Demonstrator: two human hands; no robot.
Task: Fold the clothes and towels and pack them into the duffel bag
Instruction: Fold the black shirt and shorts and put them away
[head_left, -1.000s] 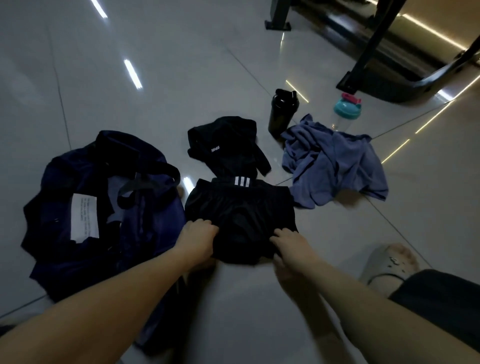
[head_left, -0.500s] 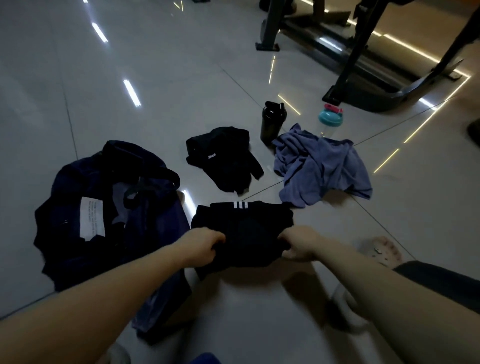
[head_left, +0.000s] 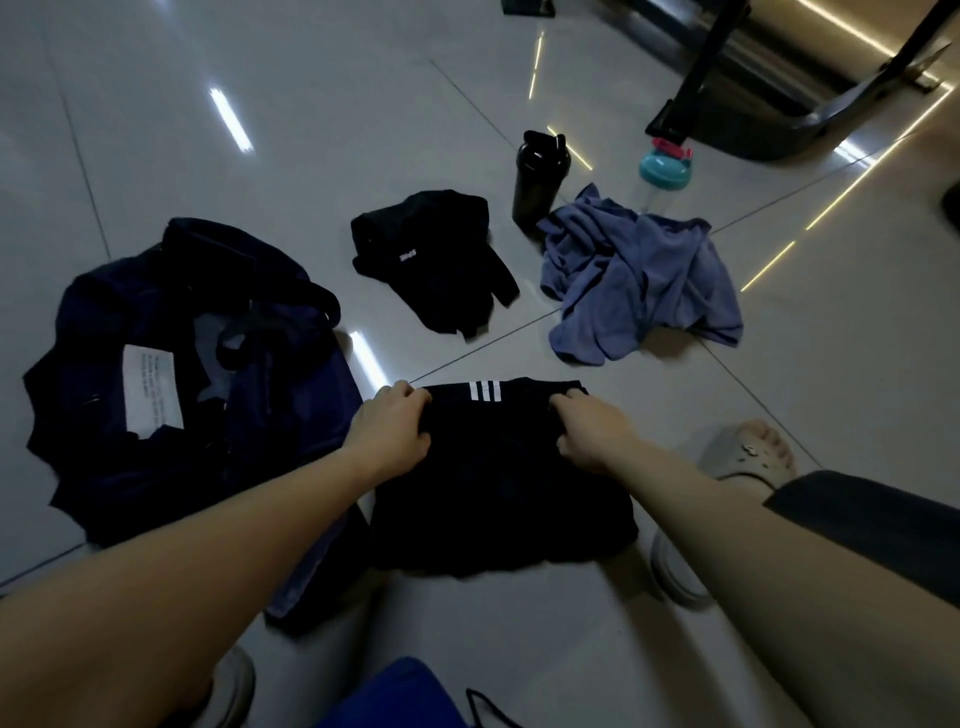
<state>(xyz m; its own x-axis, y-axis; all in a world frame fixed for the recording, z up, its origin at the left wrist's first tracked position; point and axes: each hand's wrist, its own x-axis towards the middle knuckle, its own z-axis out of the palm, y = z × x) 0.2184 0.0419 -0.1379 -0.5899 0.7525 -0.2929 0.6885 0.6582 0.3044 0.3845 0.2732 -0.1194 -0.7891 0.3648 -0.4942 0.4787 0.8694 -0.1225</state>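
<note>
Black shorts (head_left: 498, 483) with three white stripes lie folded on the tiled floor in front of me. My left hand (head_left: 389, 434) pinches their far left corner and my right hand (head_left: 589, 434) pinches the far right corner. The navy duffel bag (head_left: 171, 374) lies open on the left, a white label showing inside. A crumpled black garment (head_left: 436, 260) with small white lettering lies further off. A rumpled blue-grey towel (head_left: 644, 275) lies to the right of it.
A black shaker bottle (head_left: 537, 179) and a clear bottle with a teal lid (head_left: 665, 171) stand behind the towel. A black exercise-machine frame (head_left: 727, 104) fills the far right. My sandalled foot (head_left: 748, 452) rests at the right. Something blue (head_left: 400, 696) shows at the bottom edge.
Both hands gripped the near edge of the shorts, lifted it and carried it away from me onto the striped waistband. The shorts now lie doubled and closer to me.
</note>
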